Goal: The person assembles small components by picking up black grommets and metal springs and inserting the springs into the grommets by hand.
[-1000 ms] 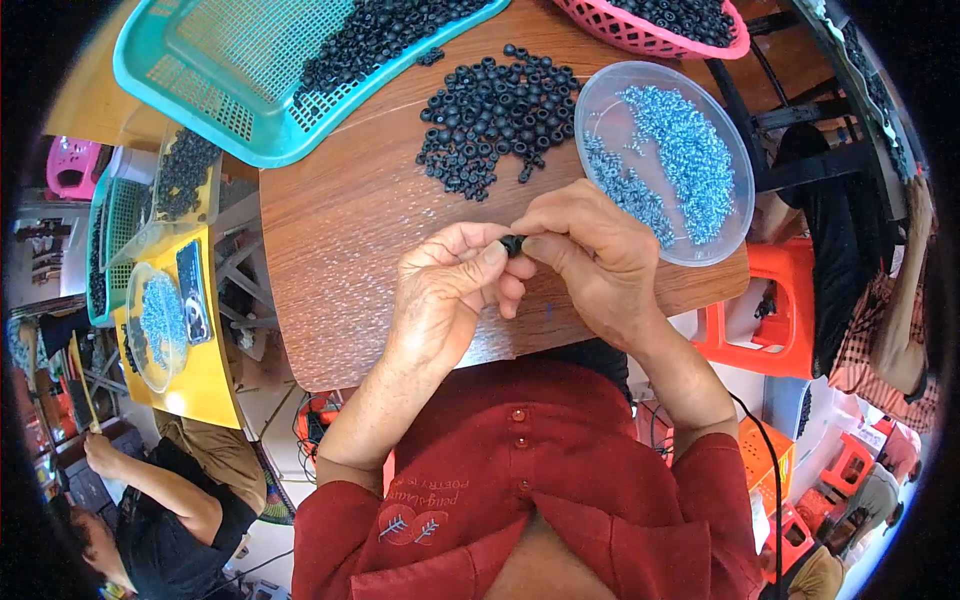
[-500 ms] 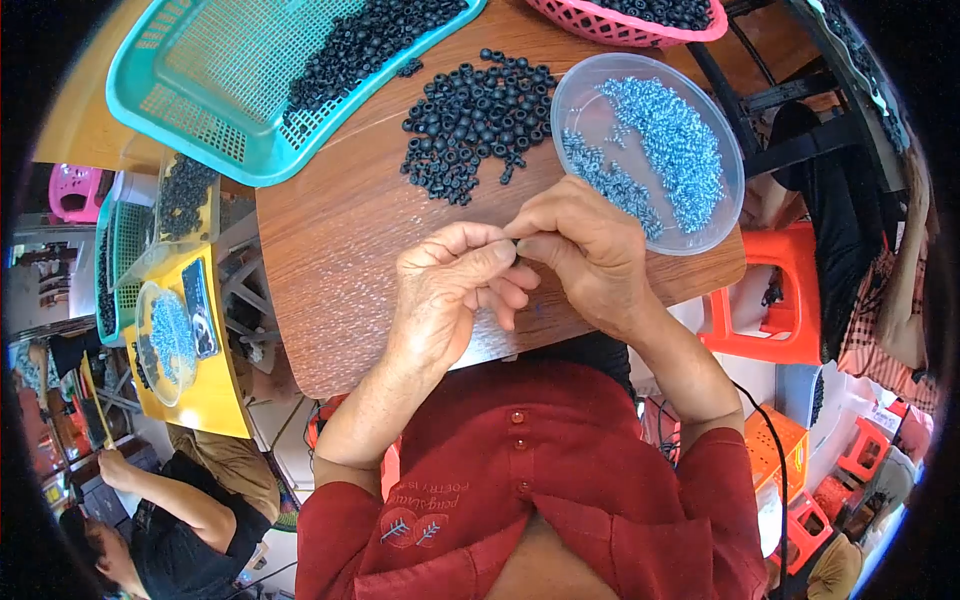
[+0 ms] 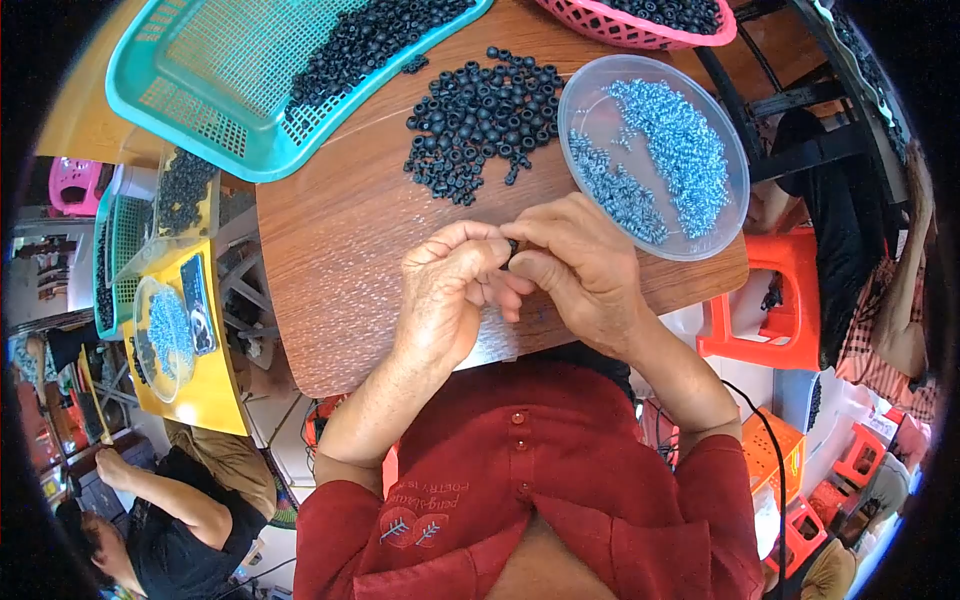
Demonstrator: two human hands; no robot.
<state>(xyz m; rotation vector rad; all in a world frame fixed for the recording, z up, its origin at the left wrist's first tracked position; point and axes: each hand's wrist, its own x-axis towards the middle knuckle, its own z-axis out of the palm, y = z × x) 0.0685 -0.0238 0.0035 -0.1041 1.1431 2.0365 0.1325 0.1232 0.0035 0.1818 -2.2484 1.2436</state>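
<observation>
A small black round part (image 3: 513,250) is pinched where my two hands meet, just above the wooden table (image 3: 340,290). My left hand (image 3: 440,285) holds it between thumb and index finger, its other fingers curled below. From the other side, the thumb and fingers of my right hand (image 3: 585,270) close on the same part; much of it is hidden. Beyond my hands lies a pile of black ring-like parts (image 3: 485,120). Small shiny blue pieces (image 3: 680,150) sit in two heaps in a round clear tub (image 3: 655,250) beyond my right hand.
A turquoise basket (image 3: 270,172) with black parts stands at the back left, a pink basket (image 3: 640,38) at the back right. A red stool (image 3: 790,330) is right of the table. Another person (image 3: 190,510) sits at the left by a yellow table (image 3: 215,400).
My right thumb and fingers have spread slightly, so more of the black part shows between my hands. The view has shifted slightly.
</observation>
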